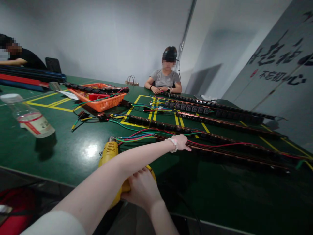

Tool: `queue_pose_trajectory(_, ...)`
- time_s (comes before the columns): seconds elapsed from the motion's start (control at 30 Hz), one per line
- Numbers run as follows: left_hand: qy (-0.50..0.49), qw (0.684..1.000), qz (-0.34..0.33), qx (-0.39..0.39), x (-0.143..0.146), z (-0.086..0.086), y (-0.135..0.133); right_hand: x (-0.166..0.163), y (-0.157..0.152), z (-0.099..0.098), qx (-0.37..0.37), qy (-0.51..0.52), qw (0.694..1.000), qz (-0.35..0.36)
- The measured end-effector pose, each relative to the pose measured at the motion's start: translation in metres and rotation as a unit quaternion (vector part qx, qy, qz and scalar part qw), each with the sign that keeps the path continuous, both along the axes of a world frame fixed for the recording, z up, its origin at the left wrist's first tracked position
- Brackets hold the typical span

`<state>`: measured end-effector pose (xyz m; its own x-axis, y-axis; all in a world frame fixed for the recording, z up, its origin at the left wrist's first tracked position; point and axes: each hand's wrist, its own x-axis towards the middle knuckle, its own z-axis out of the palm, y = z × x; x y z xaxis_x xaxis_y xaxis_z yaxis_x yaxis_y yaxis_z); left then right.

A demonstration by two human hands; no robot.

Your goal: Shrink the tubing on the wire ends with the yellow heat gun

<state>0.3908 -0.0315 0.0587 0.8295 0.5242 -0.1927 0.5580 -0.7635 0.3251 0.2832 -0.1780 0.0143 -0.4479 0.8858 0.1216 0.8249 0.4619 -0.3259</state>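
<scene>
My right hand [145,189] is wrapped round the handle of a yellow heat gun [110,151], whose nozzle points away from me, close to several coloured wire ends. Crossing over it, my left arm reaches to the right. The fingers of my left hand [180,142] are closed on a long black strip with copper-coloured edges [227,156], which lies on the green table. Red, blue, green and yellow wires [137,137] come out of the strip's left end, before the nozzle. My left fingertips are largely hidden behind the hand.
Further strips [166,125] lie behind, alongside a row of square black units [187,107]. An orange basket [105,102] holds parts and wires. At left is a clear bottle [34,120]. One person [168,76] sits opposite; another [26,58] leans over at far left.
</scene>
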Motion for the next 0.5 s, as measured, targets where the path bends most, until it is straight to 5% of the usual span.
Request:
queue_pose_trajectory(0.27, -0.085, 0.996, -0.028, 0.024, -0.021, -0.018, -0.008, -0.03, 0.008, -0.01, 0.066, 0.014, 0.994, 0.082)
queue_pose_trajectory(0.5, -0.065, 0.99, -0.126, -0.026, -0.099, -0.007, 0.028, 0.001, -0.013, -0.019, 0.09, -0.083, 0.99, 0.064)
